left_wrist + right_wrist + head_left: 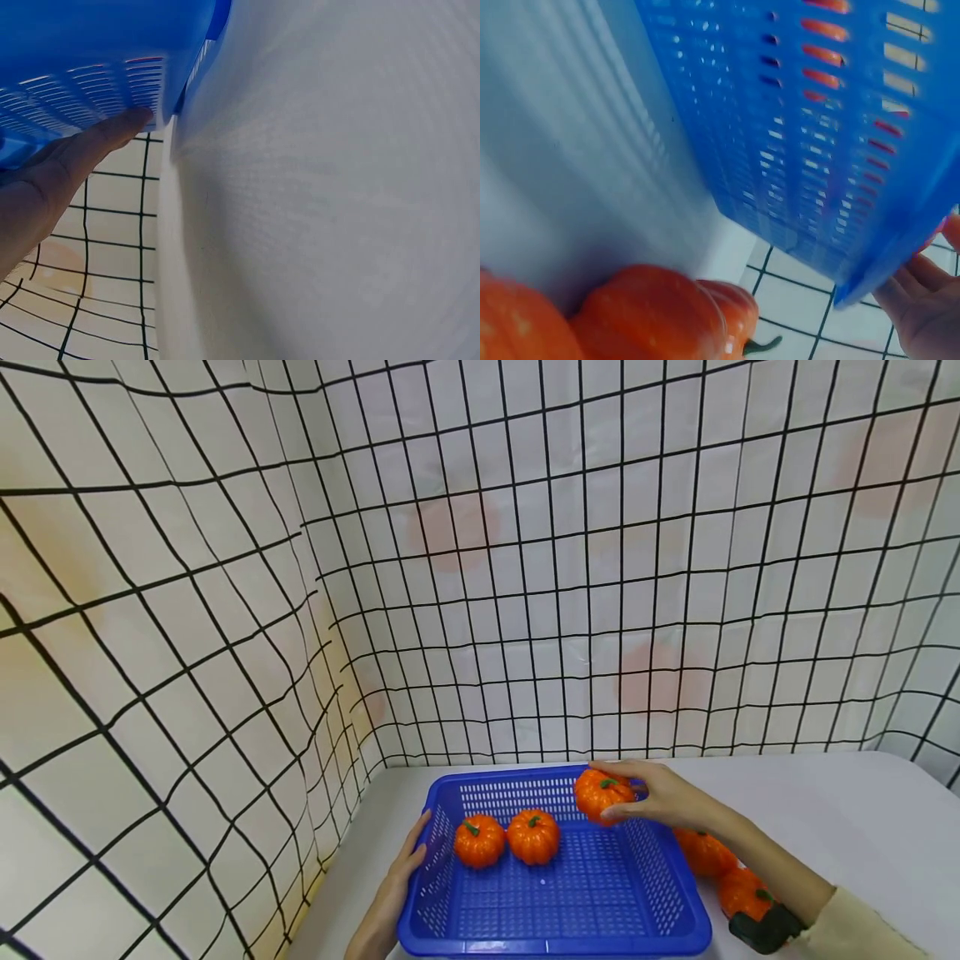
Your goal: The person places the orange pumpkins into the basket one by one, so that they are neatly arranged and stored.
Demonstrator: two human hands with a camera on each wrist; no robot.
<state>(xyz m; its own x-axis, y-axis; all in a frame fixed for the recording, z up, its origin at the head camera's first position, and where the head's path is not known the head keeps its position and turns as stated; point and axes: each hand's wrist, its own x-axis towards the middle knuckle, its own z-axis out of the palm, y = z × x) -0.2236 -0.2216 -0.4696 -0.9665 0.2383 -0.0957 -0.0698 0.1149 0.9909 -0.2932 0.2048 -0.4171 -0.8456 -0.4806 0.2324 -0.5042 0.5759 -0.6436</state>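
- The right hand [660, 793] holds an orange pumpkin [596, 795] between its fingers and thumb, gripping it from the right. This pumpkin is at the basket's far right corner, its green stem facing up; whether it touches the basket cannot be told.
- The left hand [393, 887] rests against the outside of the basket's left wall, its fingers fairly straight. The left wrist view shows its fingertips at the slotted side.
- The blue basket [555, 945] sits on the white desk [832, 810], with its far rim close to the desk's far edge. Its walls are slotted.
- Inside the basket, a left pumpkin [478, 842] and a middle pumpkin [533, 837] lie side by side in the far left part. The left one's stem leans toward the far left corner; whether the two touch is hard to tell.
- More pumpkins lie on the desk just outside the basket's right wall: one partly hidden pumpkin [705, 853], and a nearer pumpkin [742, 893] beside the right forearm. The right wrist view shows three orange shapes there, one with a curved stem [763, 345].
- A pale sleeve [855, 935] covers the right forearm; a dark object [761, 931] shows at the wrist, its kind unclear.
- A white sheet [536, 602] with black grid lines and faint pinkish spots rises behind the desk's far edge and along its left edge.
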